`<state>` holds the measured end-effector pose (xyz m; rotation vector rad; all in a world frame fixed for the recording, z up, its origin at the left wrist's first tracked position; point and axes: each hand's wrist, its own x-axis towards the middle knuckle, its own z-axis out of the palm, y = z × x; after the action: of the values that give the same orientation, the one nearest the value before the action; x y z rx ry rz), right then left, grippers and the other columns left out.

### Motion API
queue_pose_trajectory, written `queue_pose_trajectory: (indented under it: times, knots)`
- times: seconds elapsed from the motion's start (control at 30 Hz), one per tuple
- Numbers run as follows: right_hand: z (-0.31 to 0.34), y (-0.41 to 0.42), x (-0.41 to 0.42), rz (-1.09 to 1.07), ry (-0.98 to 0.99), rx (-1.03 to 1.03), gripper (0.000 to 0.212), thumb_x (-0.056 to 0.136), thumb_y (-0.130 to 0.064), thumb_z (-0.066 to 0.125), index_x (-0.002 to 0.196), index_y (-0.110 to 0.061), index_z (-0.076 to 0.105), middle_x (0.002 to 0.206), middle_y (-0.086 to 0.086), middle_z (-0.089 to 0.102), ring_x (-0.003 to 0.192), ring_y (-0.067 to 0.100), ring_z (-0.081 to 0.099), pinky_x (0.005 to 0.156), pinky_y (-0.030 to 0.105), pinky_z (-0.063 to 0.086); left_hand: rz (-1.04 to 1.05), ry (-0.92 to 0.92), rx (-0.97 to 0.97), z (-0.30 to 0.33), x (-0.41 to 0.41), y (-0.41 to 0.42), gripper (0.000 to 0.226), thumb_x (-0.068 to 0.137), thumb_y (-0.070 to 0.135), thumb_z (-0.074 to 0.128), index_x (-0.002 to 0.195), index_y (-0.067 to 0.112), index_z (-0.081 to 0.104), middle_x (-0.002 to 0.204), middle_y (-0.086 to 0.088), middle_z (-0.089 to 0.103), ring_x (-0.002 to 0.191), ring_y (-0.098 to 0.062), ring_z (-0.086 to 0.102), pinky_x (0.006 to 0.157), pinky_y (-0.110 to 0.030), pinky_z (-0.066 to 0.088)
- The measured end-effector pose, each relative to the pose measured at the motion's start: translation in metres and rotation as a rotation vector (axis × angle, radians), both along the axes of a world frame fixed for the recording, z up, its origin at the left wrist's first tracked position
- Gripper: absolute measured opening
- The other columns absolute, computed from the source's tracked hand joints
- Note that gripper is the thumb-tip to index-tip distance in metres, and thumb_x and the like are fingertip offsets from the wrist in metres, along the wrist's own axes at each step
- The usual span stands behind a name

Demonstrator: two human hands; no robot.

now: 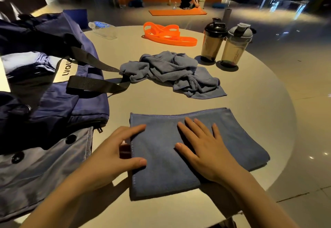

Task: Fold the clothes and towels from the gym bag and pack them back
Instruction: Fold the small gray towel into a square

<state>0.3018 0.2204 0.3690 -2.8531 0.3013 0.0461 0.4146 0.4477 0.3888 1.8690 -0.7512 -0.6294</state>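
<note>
A folded blue towel [161, 156] lies flat on the round table [250, 105] in front of me. My right hand [202, 148] presses on its middle with straight, spread fingers. My left hand [114, 152] is at the towel's left edge, index finger and thumb reaching onto the cloth; whether they pinch it is unclear. A second blue towel [172, 71] lies crumpled further back. The navy gym bag [53, 84] stands open at the left, black straps trailing toward the crumpled towel. A grey garment with black buttons [44, 165] lies at the near left.
Two shaker bottles [213, 41] [236, 44] stand at the back right of the table. Orange resistance bands [168, 34] and a clear water bottle [102, 27] lie at the far side. A person crouches by an orange mat [177, 12] on the floor beyond.
</note>
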Motion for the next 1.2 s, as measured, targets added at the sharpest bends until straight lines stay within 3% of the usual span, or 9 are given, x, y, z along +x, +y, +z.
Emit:
queue_pose_trajectory:
  times: [0.13, 0.23, 0.37, 0.53, 0.67, 0.83, 0.93, 1.03, 1.2]
  knots:
    - [0.009, 0.020, -0.010, -0.064, -0.495, 0.309, 0.053, 0.090, -0.060, 0.033, 0.124, -0.027, 0.057, 0.124, -0.013, 0.057, 0.112, -0.001, 0.049, 0.098, 0.030, 0.044, 0.062, 0.191, -0.208, 0.030, -0.004, 0.000, 0.079, 0.045, 0.042, 0.092, 0.118, 0.049, 0.061, 0.100, 0.014, 0.068, 0.081, -0.015, 0.070, 0.067, -0.021, 0.056]
    - [0.023, 0.028, -0.019, -0.176, -0.669, 0.609, 0.030, 0.085, -0.053, 0.048, 0.101, -0.032, 0.062, 0.092, -0.019, 0.065, 0.089, 0.002, 0.061, 0.074, 0.017, 0.051, 0.068, 0.325, -0.368, 0.044, -0.013, -0.026, 0.068, 0.061, 0.014, 0.080, 0.122, 0.034, 0.057, 0.093, 0.006, 0.074, 0.080, -0.017, 0.072, 0.066, -0.020, 0.056]
    - [0.045, 0.006, -0.032, -0.309, -0.590, 0.937, 0.032, 0.086, -0.053, 0.050, 0.100, -0.028, 0.064, 0.085, -0.014, 0.067, 0.077, 0.005, 0.065, 0.062, 0.018, 0.053, -0.125, 0.365, -0.315, 0.042, -0.025, -0.084, 0.071, 0.079, -0.003, 0.066, 0.137, 0.033, 0.043, 0.111, 0.011, 0.065, 0.099, -0.019, 0.069, 0.083, -0.029, 0.057]
    - [0.039, -0.033, -0.044, -0.476, -0.363, 0.848, 0.047, 0.072, -0.043, 0.067, 0.116, -0.029, 0.060, 0.094, 0.001, 0.068, 0.081, 0.013, 0.068, 0.062, 0.022, 0.055, -0.313, 0.311, -0.170, 0.028, -0.033, -0.118, 0.075, 0.088, -0.001, 0.062, 0.131, 0.051, 0.030, 0.131, 0.003, 0.047, 0.111, -0.005, 0.061, 0.086, -0.021, 0.053]
    - [0.031, -0.042, -0.044, -0.494, -0.411, 0.713, 0.041, 0.084, -0.018, 0.069, 0.120, -0.035, 0.056, 0.093, -0.002, 0.064, 0.081, 0.012, 0.064, 0.070, 0.029, 0.056, -0.206, 0.110, -0.209, 0.021, -0.025, -0.112, 0.059, 0.090, -0.001, 0.060, 0.129, 0.040, 0.043, 0.125, 0.004, 0.056, 0.111, -0.001, 0.060, 0.093, -0.021, 0.050]
    - [0.025, -0.055, -0.060, -0.570, -0.533, 0.530, 0.042, 0.086, -0.015, 0.063, 0.119, -0.038, 0.051, 0.090, -0.012, 0.061, 0.070, 0.005, 0.062, 0.055, 0.015, 0.047, -0.183, -0.413, -0.193, 0.012, -0.022, -0.112, 0.035, 0.088, 0.040, 0.057, 0.122, 0.031, 0.057, 0.123, 0.020, 0.056, 0.118, 0.004, 0.049, 0.097, -0.013, 0.040]
    - [0.015, -0.062, -0.063, -0.550, -0.371, 0.499, 0.039, 0.091, -0.022, 0.059, 0.125, -0.036, 0.047, 0.093, -0.013, 0.059, 0.074, 0.004, 0.060, 0.058, 0.012, 0.042, -0.417, -0.716, 0.110, -0.008, -0.034, -0.120, 0.057, 0.087, 0.065, 0.038, 0.140, 0.042, 0.039, 0.148, 0.017, 0.029, 0.140, 0.000, 0.015, 0.118, -0.029, 0.012]
    - [0.016, -0.063, -0.062, -0.492, -0.359, 0.443, 0.035, 0.093, -0.026, 0.056, 0.118, -0.045, 0.041, 0.092, -0.020, 0.054, 0.073, 0.001, 0.057, 0.059, 0.010, 0.039, -0.477, -0.813, 0.313, -0.019, -0.042, -0.119, 0.066, 0.084, 0.075, 0.017, 0.146, 0.053, 0.013, 0.158, 0.021, -0.003, 0.141, 0.000, -0.022, 0.113, -0.033, -0.023]
    - [0.017, -0.064, -0.061, -0.431, -0.410, 0.346, 0.041, 0.095, -0.025, 0.053, 0.108, -0.060, 0.034, 0.094, -0.031, 0.051, 0.067, 0.002, 0.060, 0.067, 0.024, 0.047, -0.511, -0.889, 0.286, -0.014, -0.049, -0.110, 0.068, 0.086, 0.078, 0.018, 0.147, 0.052, 0.006, 0.160, 0.013, -0.001, 0.146, -0.011, -0.016, 0.114, -0.040, -0.018]
